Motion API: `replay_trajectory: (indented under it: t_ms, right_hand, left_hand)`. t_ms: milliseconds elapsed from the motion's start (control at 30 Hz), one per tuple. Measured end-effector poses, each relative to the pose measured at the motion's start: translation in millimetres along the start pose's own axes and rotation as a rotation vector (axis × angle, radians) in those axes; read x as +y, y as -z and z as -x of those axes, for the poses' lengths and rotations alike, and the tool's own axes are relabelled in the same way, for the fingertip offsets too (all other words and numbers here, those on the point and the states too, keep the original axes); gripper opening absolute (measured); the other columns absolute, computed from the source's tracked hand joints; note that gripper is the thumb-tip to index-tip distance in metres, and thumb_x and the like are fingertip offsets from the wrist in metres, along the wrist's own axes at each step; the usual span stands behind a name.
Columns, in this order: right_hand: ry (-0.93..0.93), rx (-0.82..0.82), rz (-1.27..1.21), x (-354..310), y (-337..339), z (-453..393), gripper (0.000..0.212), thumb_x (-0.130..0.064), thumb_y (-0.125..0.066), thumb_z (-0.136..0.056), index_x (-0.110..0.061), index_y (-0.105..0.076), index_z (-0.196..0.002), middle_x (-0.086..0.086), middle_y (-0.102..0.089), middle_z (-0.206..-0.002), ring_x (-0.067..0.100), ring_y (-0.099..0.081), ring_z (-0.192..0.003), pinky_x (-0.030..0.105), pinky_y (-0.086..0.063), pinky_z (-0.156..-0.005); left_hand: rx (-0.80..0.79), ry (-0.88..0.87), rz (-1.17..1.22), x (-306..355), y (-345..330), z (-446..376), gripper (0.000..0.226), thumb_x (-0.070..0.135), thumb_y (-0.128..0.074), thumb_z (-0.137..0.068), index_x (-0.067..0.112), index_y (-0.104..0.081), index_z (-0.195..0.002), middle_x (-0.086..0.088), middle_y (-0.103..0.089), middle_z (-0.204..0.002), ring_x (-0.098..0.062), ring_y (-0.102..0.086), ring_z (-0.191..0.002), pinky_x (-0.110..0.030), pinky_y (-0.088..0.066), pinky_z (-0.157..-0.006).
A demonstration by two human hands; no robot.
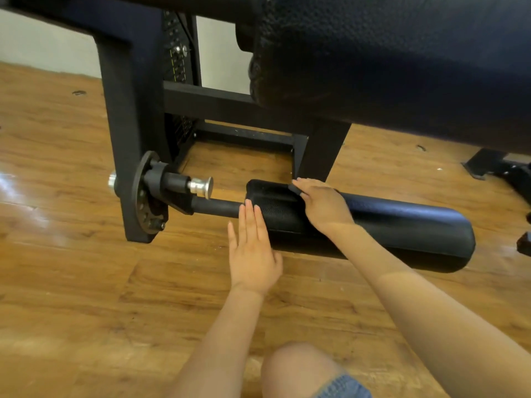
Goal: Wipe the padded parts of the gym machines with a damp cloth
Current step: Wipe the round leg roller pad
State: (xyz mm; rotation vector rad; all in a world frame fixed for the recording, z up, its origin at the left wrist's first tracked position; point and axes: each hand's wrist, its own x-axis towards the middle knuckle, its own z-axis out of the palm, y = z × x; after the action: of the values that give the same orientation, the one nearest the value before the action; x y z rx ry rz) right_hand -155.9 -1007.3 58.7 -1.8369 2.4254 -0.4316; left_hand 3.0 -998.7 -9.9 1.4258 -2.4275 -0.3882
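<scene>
I find my left hand (253,248) flat, fingers (248,218) straight and pressed together against the near end of one roller pad (388,225), low over the floor (71,282). My right hand (321,205) presses a dark cloth (273,196) on top. The pad looks firm, cushioned and likely to spin; steady its end. One seat pad (402,67) beyond.

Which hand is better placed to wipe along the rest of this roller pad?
Probably the right hand: it lies on top of the dark cloth on the roller pad, ready to slide along. The left hand has straight fingers beside the pad's near end.
</scene>
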Motion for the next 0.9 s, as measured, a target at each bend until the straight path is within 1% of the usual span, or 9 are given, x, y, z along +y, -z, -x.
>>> replay_trajectory:
  t_ms: [67, 167, 300, 400, 500, 600, 700, 767, 900]
  right_hand:
    - [0.122, 0.002, -0.009, -25.8, -11.9, -13.8, 0.042, -0.014, -0.038, -0.1, -0.021, -0.041, -0.141, -0.004, -0.04, -0.146, 0.014, -0.033, -0.136, 0.026, -0.02, -0.111]
    - [0.224, -0.044, -0.016, -48.0, -18.0, -12.1, 0.044, -0.011, -0.035, -0.101, -0.021, -0.036, -0.143, -0.005, -0.032, -0.151, 0.011, -0.023, -0.14, 0.023, -0.012, -0.111]
    - [0.307, -0.117, 0.116, -18.1, -11.0, 14.8, 0.05, -0.006, -0.036, -0.1, -0.022, -0.028, -0.146, -0.006, -0.021, -0.155, 0.009, -0.013, -0.143, 0.023, -0.006, -0.113]
    - [0.084, -0.03, 0.014, 18.0, 3.8, 21.4, 0.046, -0.009, -0.037, -0.1, -0.024, -0.036, -0.143, -0.008, -0.03, -0.151, 0.011, -0.024, -0.14, 0.028, -0.017, -0.114]
    - [-0.079, 0.016, 0.002, 16.2, 5.4, 6.9, 0.041, -0.015, -0.035, -0.101, -0.024, -0.041, -0.141, -0.005, -0.038, -0.148, 0.015, -0.033, -0.135, 0.029, -0.024, -0.11]
    - [0.037, 0.019, 0.043, -16.1, -8.1, -7.1, 0.043, -0.015, -0.037, -0.1, -0.024, -0.038, -0.142, -0.004, -0.038, -0.148, 0.015, -0.032, -0.136, 0.027, -0.022, -0.111]
    - [0.139, -0.015, 0.087, -31.0, -17.2, -5.4, 0.047, -0.012, -0.036, -0.1, -0.024, -0.031, -0.146, -0.006, -0.029, -0.152, 0.012, -0.023, -0.14, 0.025, -0.014, -0.113]
    - [0.118, -0.008, 0.07, -19.2, -14.4, 1.6, 0.047, -0.012, -0.036, -0.1, -0.025, -0.031, -0.145, -0.008, -0.028, -0.152, 0.01, -0.022, -0.14, 0.026, -0.013, -0.113]
    - [-0.053, 0.033, 0.051, 31.9, 2.0, 19.4, 0.044, -0.012, -0.037, -0.1, -0.023, -0.037, -0.143, -0.006, -0.034, -0.149, 0.013, -0.03, -0.137, 0.026, -0.02, -0.111]
  left_hand:
    - [-0.008, 0.015, 0.011, 0.2, -2.4, 1.6, 0.094, 0.031, -0.046, -0.093, 0.004, 0.032, -0.138, -0.015, 0.035, -0.15, -0.025, 0.033, -0.139, -0.046, 0.011, -0.119]
    - [-0.025, 0.038, -0.006, 2.9, -3.3, 1.6, 0.096, 0.032, -0.046, -0.094, 0.003, 0.036, -0.135, -0.016, 0.041, -0.144, -0.026, 0.037, -0.135, -0.045, 0.013, -0.118]
    - [-0.015, 0.033, 0.016, 2.9, -2.3, 2.6, 0.094, 0.031, -0.046, -0.094, 0.004, 0.035, -0.136, -0.015, 0.039, -0.145, -0.025, 0.035, -0.136, -0.044, 0.012, -0.119]
    - [-0.032, 0.027, -0.008, -0.1, 0.7, 3.0, 0.093, 0.033, -0.044, -0.096, 0.005, 0.034, -0.137, -0.015, 0.038, -0.148, -0.026, 0.031, -0.14, -0.045, 0.009, -0.121]
    - [-0.029, 0.03, -0.005, 1.9, 2.4, 2.5, 0.091, 0.031, -0.043, -0.096, 0.005, 0.034, -0.137, -0.016, 0.03, -0.155, -0.026, 0.027, -0.144, -0.045, 0.007, -0.121]
    - [0.003, 0.041, 0.035, 6.6, 1.8, 2.6, 0.09, 0.029, -0.045, -0.094, 0.004, 0.031, -0.138, -0.018, 0.025, -0.157, -0.023, 0.03, -0.14, -0.044, 0.01, -0.12]
    - [0.036, 0.053, 0.062, 11.7, -0.2, 2.0, 0.091, 0.03, -0.046, -0.093, 0.002, 0.026, -0.141, -0.019, 0.022, -0.158, -0.022, 0.03, -0.139, -0.042, 0.014, -0.116]
    - [0.051, 0.06, 0.076, 14.7, 0.1, 2.6, 0.09, 0.03, -0.046, -0.093, 0.001, 0.02, -0.147, -0.018, 0.02, -0.159, -0.025, 0.025, -0.144, -0.042, 0.015, -0.115]
    - [0.038, -0.024, -0.021, 16.1, 4.6, 0.0, 0.085, 0.031, -0.044, -0.095, 0.004, 0.014, -0.151, -0.015, 0.019, -0.16, -0.027, 0.02, -0.147, -0.044, 0.011, -0.118]
